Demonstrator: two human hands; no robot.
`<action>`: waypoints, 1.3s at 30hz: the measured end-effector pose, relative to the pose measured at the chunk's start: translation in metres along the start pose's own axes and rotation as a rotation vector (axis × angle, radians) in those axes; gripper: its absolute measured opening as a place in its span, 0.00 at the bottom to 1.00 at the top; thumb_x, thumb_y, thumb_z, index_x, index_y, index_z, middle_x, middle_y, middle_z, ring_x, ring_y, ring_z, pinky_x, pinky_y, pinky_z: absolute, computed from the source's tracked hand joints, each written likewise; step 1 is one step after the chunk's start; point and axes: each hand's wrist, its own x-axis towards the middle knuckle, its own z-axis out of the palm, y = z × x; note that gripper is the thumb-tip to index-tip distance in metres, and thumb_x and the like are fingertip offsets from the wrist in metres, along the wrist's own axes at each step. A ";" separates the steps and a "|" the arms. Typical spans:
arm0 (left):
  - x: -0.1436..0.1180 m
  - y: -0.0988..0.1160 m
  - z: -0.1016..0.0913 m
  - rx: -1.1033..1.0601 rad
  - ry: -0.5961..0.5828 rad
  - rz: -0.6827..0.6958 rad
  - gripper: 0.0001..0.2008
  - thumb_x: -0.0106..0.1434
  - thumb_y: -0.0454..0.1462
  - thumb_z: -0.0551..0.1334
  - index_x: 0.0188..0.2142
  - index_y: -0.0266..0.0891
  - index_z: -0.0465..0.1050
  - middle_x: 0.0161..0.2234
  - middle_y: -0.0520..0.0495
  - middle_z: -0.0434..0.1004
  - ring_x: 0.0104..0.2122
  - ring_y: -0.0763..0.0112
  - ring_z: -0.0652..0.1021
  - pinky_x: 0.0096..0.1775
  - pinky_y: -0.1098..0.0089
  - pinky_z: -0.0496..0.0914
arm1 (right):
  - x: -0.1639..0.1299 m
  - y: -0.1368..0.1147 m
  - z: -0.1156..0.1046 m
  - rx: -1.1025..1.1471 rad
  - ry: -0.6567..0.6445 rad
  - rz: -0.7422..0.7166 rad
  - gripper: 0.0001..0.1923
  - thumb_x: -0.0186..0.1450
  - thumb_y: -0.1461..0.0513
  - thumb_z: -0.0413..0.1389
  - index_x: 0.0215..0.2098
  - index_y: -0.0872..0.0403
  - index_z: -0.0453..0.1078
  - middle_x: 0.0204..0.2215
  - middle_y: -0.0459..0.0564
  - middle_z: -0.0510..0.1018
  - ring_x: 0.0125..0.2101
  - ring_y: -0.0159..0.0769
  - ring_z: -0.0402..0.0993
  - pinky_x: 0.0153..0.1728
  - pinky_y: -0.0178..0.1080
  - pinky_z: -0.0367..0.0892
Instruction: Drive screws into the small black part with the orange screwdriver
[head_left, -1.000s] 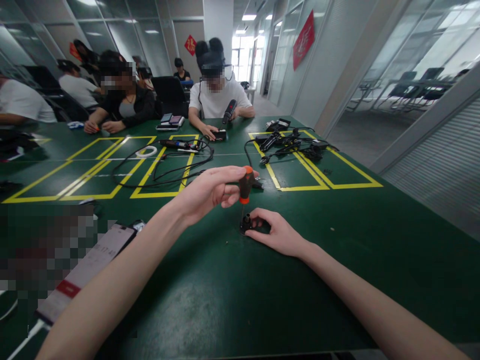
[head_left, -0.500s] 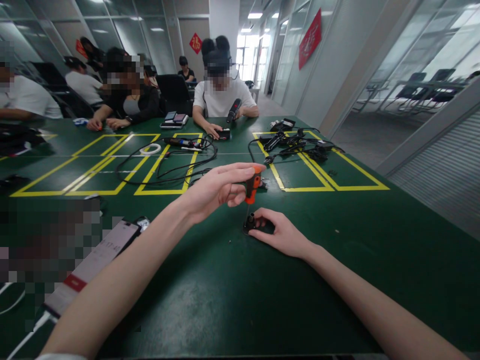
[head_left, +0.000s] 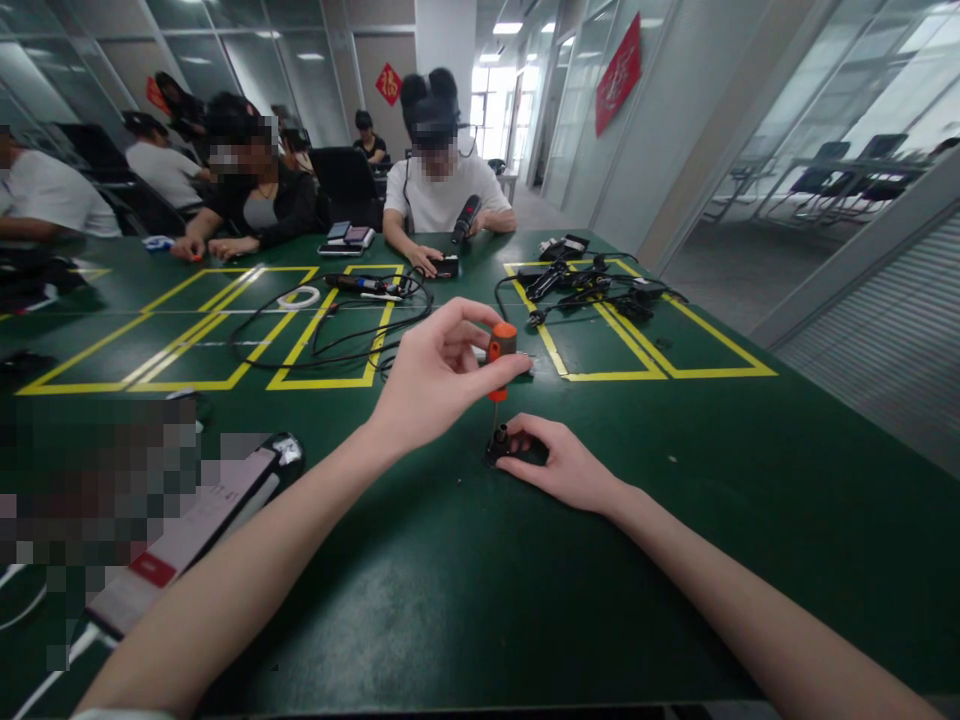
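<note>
My left hand (head_left: pixel 442 375) grips the handle of an orange and black screwdriver (head_left: pixel 501 345) between thumb and fingers. The screwdriver stands nearly upright, and its thin shaft runs down to a small black part (head_left: pixel 497 445) on the green table (head_left: pixel 450 580). The tip's exact contact is too small to make out. Thumb and fingers of my right hand (head_left: pixel 566 465) pinch that black part from the right, pressing it against the tabletop. The part has a short tube-like piece sticking up; its far side is partly hidden by my fingers.
A phone (head_left: pixel 187 520) with a white cable lies at left. Looped black cable (head_left: pixel 322 345), a white ring (head_left: pixel 298 298) and a pile of black cords (head_left: pixel 577 280) lie beyond my hands. Across the table, a person in white (head_left: pixel 442 200) handles a black device.
My left hand has shifted from lying over the top of the screwdriver handle to pinching its side, with the thumb across it. My right hand and the black part stay put.
</note>
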 end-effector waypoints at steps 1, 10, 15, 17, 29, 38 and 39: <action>-0.001 -0.002 0.000 0.074 0.007 0.057 0.16 0.60 0.40 0.74 0.44 0.39 0.74 0.31 0.54 0.79 0.22 0.80 0.71 0.24 0.77 0.65 | 0.000 0.000 0.000 0.000 -0.001 -0.001 0.07 0.68 0.61 0.65 0.41 0.53 0.72 0.35 0.47 0.79 0.34 0.36 0.75 0.38 0.39 0.71; -0.006 -0.015 -0.002 0.481 0.005 0.407 0.18 0.68 0.37 0.68 0.56 0.39 0.75 0.43 0.48 0.84 0.25 0.80 0.73 0.31 0.75 0.71 | 0.000 -0.002 0.001 -0.011 -0.008 -0.012 0.06 0.69 0.59 0.64 0.41 0.53 0.73 0.36 0.49 0.81 0.34 0.37 0.76 0.37 0.40 0.72; -0.006 -0.011 -0.005 0.502 -0.005 0.447 0.21 0.67 0.34 0.62 0.59 0.37 0.74 0.45 0.45 0.85 0.36 0.71 0.81 0.35 0.73 0.74 | 0.000 -0.003 0.001 0.022 -0.023 -0.034 0.05 0.70 0.60 0.62 0.42 0.53 0.74 0.38 0.50 0.82 0.35 0.37 0.77 0.39 0.40 0.73; -0.005 -0.010 -0.005 0.491 -0.009 0.459 0.21 0.67 0.33 0.61 0.59 0.36 0.74 0.46 0.44 0.85 0.37 0.71 0.82 0.35 0.73 0.75 | 0.000 -0.003 0.001 0.023 -0.023 -0.039 0.05 0.70 0.60 0.63 0.43 0.53 0.74 0.39 0.50 0.82 0.35 0.37 0.77 0.39 0.40 0.73; -0.004 -0.010 -0.009 0.537 -0.049 0.509 0.14 0.70 0.36 0.65 0.54 0.38 0.76 0.36 0.50 0.79 0.28 0.77 0.74 0.31 0.75 0.70 | 0.000 -0.002 0.004 0.015 -0.004 -0.049 0.06 0.69 0.62 0.63 0.44 0.53 0.74 0.38 0.49 0.82 0.35 0.37 0.76 0.39 0.39 0.73; -0.002 -0.001 -0.019 0.636 -0.091 0.541 0.20 0.70 0.34 0.62 0.61 0.38 0.73 0.38 0.49 0.79 0.32 0.74 0.76 0.36 0.73 0.71 | 0.002 -0.003 0.003 -0.005 -0.019 -0.037 0.06 0.69 0.62 0.63 0.44 0.53 0.74 0.39 0.50 0.82 0.36 0.37 0.77 0.40 0.40 0.74; -0.002 -0.001 -0.019 0.642 -0.094 0.537 0.20 0.71 0.35 0.62 0.61 0.38 0.73 0.36 0.50 0.78 0.31 0.74 0.75 0.35 0.73 0.70 | 0.002 -0.004 0.003 -0.001 -0.018 -0.036 0.06 0.69 0.61 0.63 0.44 0.53 0.74 0.39 0.50 0.82 0.36 0.37 0.77 0.40 0.41 0.74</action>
